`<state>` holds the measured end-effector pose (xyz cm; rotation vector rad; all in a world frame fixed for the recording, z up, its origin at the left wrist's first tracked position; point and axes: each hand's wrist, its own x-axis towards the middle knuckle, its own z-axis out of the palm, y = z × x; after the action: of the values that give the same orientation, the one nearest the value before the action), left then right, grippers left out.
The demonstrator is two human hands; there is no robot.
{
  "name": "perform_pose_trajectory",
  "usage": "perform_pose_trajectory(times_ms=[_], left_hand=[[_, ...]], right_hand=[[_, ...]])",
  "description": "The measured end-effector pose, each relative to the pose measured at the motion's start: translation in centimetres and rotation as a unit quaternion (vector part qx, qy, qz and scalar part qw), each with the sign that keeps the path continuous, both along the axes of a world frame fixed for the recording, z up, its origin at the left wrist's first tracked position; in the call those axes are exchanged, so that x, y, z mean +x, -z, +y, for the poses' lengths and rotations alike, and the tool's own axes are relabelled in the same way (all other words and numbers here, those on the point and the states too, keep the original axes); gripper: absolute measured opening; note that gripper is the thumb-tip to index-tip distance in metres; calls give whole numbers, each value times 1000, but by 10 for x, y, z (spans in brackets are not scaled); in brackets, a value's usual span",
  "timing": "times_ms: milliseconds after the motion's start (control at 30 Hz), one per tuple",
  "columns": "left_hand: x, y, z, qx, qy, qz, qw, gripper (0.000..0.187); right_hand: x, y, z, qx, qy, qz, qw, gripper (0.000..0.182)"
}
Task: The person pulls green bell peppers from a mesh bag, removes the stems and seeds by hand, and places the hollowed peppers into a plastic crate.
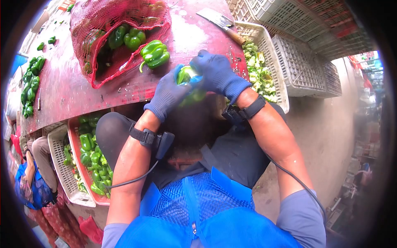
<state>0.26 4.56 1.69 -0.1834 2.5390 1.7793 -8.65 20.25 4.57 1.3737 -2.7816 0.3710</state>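
Note:
Over the front edge of the red table (pixel 124 99), my two gloved hands come together around a green bell pepper (pixel 185 75) with pale flesh showing on top. My left hand (pixel 168 91) is closed on its left side. From the right, my right hand (pixel 215 73) has its fingers bent around the same pepper, partly blurred by motion. A smear of green shows just below the hands. Close to my left hand lies a whole green pepper (pixel 155 54), beside a red mesh bag (pixel 89 49) with more peppers inside.
A wide-bladed knife (pixel 216 18) with a wooden handle lies at the table's right edge. Beside it stands a crate (pixel 283 93) of green trimmings. A red crate (pixel 74 142) of peppers is by my left knee. Stacked crates (pixel 300 68) stand right; another person (pixel 37 177) sits left.

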Motion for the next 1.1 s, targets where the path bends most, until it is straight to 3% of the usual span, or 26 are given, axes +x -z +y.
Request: perform_pose_trajectory(times_ms=[33,133,400,500,567,767,867,933,1100], left_hand=[[0,2,1,-45,-9,54,997,42],[2,-6,1,-60,24,31,997,56],[4,3,-1,-119,47,74,989,65],[9,1,4,-140,55,86,985,66],[10,-7,9,-143,68,97,983,66],[9,-14,9,-145,95,74,982,64],[9,-5,8,-207,107,130,964,59],[10,-10,12,-214,104,106,965,67],[7,-5,23,-251,80,122,957,62]], right_hand=[[0,1,1,-21,7,-2,1000,35],[0,-1,7,-34,15,-24,999,37],[4,-10,30,-53,15,-117,992,46],[6,-7,40,-143,-7,-148,979,56],[5,3,44,-177,-99,-109,973,59],[13,-9,46,-102,-68,-134,983,52],[14,-6,46,-79,-55,-86,992,52],[16,-13,46,-51,-42,-99,993,53],[14,-19,54,-23,-37,-134,990,58]])
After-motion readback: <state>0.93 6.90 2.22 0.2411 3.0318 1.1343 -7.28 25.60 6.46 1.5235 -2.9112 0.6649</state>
